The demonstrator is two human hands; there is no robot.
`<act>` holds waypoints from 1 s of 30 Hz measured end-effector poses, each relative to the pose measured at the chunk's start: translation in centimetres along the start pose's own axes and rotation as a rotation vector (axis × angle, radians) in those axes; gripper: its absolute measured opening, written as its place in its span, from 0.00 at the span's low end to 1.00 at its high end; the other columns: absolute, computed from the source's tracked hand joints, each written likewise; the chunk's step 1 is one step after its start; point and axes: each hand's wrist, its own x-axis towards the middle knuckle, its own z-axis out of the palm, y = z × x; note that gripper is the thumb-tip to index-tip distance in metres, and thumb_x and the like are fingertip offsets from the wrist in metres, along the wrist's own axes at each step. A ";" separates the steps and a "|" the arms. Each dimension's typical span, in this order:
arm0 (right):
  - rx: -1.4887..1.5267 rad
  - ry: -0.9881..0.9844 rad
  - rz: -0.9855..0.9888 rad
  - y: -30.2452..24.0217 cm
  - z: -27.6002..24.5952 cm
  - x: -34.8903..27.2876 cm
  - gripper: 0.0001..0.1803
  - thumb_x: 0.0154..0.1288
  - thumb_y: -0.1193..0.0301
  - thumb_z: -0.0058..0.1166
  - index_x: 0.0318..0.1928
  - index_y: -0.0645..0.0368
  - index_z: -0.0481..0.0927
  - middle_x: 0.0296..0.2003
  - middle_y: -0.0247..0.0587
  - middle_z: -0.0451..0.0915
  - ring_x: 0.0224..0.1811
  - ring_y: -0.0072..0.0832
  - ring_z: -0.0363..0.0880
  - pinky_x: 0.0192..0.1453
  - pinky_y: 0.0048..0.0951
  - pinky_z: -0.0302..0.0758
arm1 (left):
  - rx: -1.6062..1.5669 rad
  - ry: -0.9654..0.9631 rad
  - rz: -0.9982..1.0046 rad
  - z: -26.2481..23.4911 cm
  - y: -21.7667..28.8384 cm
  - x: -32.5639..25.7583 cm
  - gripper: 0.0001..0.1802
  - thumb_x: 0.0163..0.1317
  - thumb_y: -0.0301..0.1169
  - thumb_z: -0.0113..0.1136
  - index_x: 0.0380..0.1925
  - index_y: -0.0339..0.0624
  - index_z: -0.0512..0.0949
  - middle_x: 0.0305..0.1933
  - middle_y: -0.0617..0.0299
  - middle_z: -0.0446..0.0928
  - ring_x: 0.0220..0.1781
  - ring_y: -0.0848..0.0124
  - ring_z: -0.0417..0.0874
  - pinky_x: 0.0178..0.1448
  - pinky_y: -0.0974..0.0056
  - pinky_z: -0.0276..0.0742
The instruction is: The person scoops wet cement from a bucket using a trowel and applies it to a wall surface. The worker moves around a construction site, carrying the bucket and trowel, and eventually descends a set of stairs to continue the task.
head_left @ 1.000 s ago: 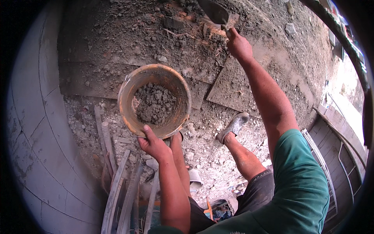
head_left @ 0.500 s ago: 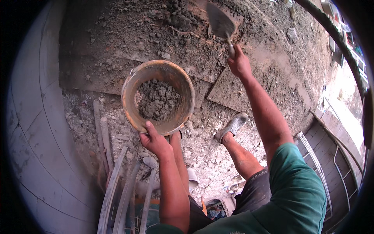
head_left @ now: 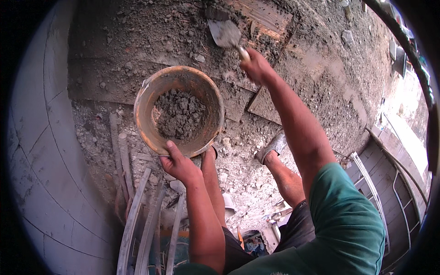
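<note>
My left hand point(head_left: 180, 166) is closed on the near rim of an orange, mortar-smeared bucket point(head_left: 217, 98), thumb over the edge. Grey, lumpy mortar point(head_left: 180, 114) lies in the bottom of the bucket. With my right hand point(head_left: 257, 68) I grip the pale handle of a trowel point(head_left: 224, 33), beyond the bucket and to its right. The trowel's blade points away to the far left, over the mortar-strewn boards; motion blurs it, and I cannot tell whether it touches them.
Dirt-covered wooden boards point(head_left: 270, 106) lie beyond my feet. A grey block wall point(head_left: 34, 137) rises on the left, with metal bars point(head_left: 137, 220) and wooden sticks point(head_left: 123, 156) beside it. On the right stands a metal frame point(head_left: 369, 183). Stony rubble point(head_left: 243, 183) covers the ground between my legs.
My right hand has swung the trowel left and slightly away, across the boards. More bare wood shows there. The bucket in my left hand has shifted slightly left.
</note>
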 end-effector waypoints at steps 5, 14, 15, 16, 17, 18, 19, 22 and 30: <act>-0.013 -0.023 0.052 -2.8 0.7 4.8 0.23 0.62 0.69 0.58 0.57 0.56 0.70 0.24 0.38 0.74 0.18 0.23 0.72 0.19 0.31 0.71 | -0.028 -0.041 -0.020 -0.5 -0.2 0.1 0.21 0.69 0.38 0.59 0.52 0.32 0.72 0.55 0.52 0.76 0.53 0.66 0.78 0.56 0.61 0.76; -0.313 0.262 -0.304 0.9 1.9 2.2 0.25 0.54 0.72 0.56 0.54 0.56 0.71 0.38 0.53 0.80 0.39 0.46 0.80 0.46 0.41 0.76 | -0.054 -0.030 -0.067 -1.0 -0.8 -0.2 0.20 0.69 0.37 0.59 0.52 0.31 0.73 0.52 0.54 0.78 0.51 0.69 0.78 0.56 0.61 0.76; -0.293 0.251 -0.262 1.0 1.8 1.1 0.24 0.54 0.71 0.56 0.53 0.56 0.72 0.39 0.53 0.79 0.40 0.45 0.80 0.46 0.41 0.75 | -0.046 -0.024 -0.057 -1.1 -0.7 -0.2 0.20 0.69 0.37 0.59 0.52 0.31 0.73 0.52 0.54 0.78 0.51 0.69 0.79 0.56 0.61 0.76; -0.332 0.252 -0.288 1.2 1.8 -0.5 0.23 0.55 0.71 0.55 0.53 0.55 0.71 0.39 0.53 0.79 0.40 0.46 0.80 0.46 0.41 0.76 | -0.047 -0.019 -0.043 -1.1 -0.6 -0.2 0.19 0.69 0.36 0.59 0.52 0.31 0.74 0.52 0.54 0.78 0.51 0.69 0.79 0.55 0.61 0.77; -0.376 0.258 -0.301 1.2 1.8 -2.3 0.23 0.55 0.71 0.55 0.54 0.54 0.71 0.39 0.54 0.79 0.40 0.47 0.81 0.45 0.41 0.76 | -0.070 -0.010 -0.043 -1.0 -0.6 -0.2 0.19 0.69 0.36 0.59 0.52 0.31 0.74 0.52 0.54 0.78 0.51 0.69 0.79 0.55 0.61 0.77; -0.419 0.239 -0.312 1.1 1.6 -4.5 0.23 0.56 0.71 0.55 0.54 0.54 0.71 0.39 0.53 0.80 0.40 0.49 0.81 0.44 0.42 0.77 | -0.104 0.005 -0.040 -1.0 -0.4 -0.3 0.18 0.69 0.35 0.59 0.50 0.31 0.74 0.51 0.55 0.78 0.48 0.70 0.79 0.52 0.62 0.77; -0.484 0.227 -0.316 1.0 1.6 -7.1 0.22 0.57 0.71 0.55 0.55 0.54 0.71 0.39 0.52 0.80 0.40 0.51 0.82 0.43 0.42 0.77 | -0.152 0.023 -0.055 -1.0 -0.3 -0.5 0.16 0.69 0.34 0.59 0.48 0.31 0.75 0.49 0.55 0.79 0.46 0.71 0.79 0.50 0.63 0.77; -0.810 0.177 -0.427 -0.4 1.6 -13.9 0.17 0.62 0.64 0.54 0.52 0.44 0.74 0.43 0.45 0.82 0.35 0.49 0.83 0.38 0.46 0.81 | -0.252 0.042 -0.030 -1.0 0.3 -0.5 0.15 0.69 0.33 0.59 0.47 0.31 0.75 0.46 0.56 0.79 0.43 0.73 0.78 0.48 0.64 0.76; -0.630 0.286 -0.102 -5.8 0.1 -19.4 0.25 0.57 0.68 0.56 0.56 0.54 0.68 0.38 0.62 0.80 0.45 0.61 0.79 0.48 0.53 0.74 | -0.436 0.010 -0.048 -5.4 3.3 0.2 0.18 0.70 0.32 0.57 0.54 0.32 0.72 0.56 0.53 0.76 0.53 0.67 0.78 0.58 0.60 0.77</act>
